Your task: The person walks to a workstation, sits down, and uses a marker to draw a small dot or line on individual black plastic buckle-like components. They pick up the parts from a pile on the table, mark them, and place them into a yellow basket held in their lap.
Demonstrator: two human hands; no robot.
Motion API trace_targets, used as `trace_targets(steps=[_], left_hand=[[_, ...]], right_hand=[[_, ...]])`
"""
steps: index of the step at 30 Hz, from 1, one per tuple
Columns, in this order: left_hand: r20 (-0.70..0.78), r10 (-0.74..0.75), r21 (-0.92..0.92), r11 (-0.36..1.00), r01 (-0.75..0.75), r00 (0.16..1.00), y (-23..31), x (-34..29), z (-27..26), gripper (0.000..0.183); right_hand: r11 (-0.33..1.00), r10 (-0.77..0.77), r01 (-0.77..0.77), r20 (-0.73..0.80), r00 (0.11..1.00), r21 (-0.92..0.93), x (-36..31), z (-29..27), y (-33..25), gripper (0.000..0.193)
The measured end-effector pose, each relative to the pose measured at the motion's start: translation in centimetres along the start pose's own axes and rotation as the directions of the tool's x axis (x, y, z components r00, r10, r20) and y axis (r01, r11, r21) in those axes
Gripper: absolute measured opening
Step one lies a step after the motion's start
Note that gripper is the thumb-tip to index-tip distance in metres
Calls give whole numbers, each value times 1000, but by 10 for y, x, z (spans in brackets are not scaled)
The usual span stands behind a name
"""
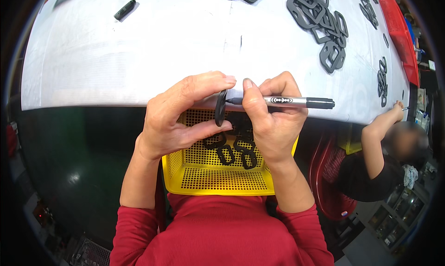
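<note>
My left hand (pixel 178 115) pinches a thin black ring-shaped part (pixel 220 108) edge-on between thumb and fingers, just past the table's near edge. In my right hand (pixel 273 120) is a silver marker pen (pixel 289 102) with a black end, held level with its tip pointing left. The tip meets the black part or sits right beside it; I cannot tell which. Below both hands a yellow plastic basket (pixel 222 185) rests against my lap. Several black oval ring parts (pixel 225 155) lie inside it, partly hidden by my hands.
A black marker cap (pixel 124 9) lies at the far left of the white-covered table (pixel 92 57). Piles of black ring parts (pixel 331 55) spread across the far right. Beyond them stands a red basket (pixel 399 34). At the right, another person (pixel 375 159) sits near a dark red chair (pixel 320 182).
</note>
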State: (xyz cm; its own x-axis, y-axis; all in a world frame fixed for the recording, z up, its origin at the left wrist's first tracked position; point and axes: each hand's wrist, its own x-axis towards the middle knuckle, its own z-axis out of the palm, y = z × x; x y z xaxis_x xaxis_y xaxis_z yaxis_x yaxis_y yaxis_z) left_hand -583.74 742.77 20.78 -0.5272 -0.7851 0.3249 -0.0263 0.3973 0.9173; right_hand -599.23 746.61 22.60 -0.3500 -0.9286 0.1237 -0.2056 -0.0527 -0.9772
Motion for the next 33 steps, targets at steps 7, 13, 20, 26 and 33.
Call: trace_targets(steps=[7,13,20,26,33], left_hand=[[-54,1,-28,1000,-3,999,1,2,3,54],[241,40,0,999,-41,970,6,10,-18,50],[140,-17,-146,989,38,990,5,8,-16,30],[104,-51,-87,994,60,993,7,5,-13,28],[53,-13,-118,993,19,999,5,4,-9,30]], right_hand=[[985,-9,51,-246,969,165,-1,-18,9,17],[997,-72,61,-384,921,-40,44,-75,9,18],[672,-417,278,-40,908,-686,87,-97,18,24],[484,-471,366,116,874,-795,81,-85,24,29],[627,-454,269,-63,889,-732,63,-92,18,29]])
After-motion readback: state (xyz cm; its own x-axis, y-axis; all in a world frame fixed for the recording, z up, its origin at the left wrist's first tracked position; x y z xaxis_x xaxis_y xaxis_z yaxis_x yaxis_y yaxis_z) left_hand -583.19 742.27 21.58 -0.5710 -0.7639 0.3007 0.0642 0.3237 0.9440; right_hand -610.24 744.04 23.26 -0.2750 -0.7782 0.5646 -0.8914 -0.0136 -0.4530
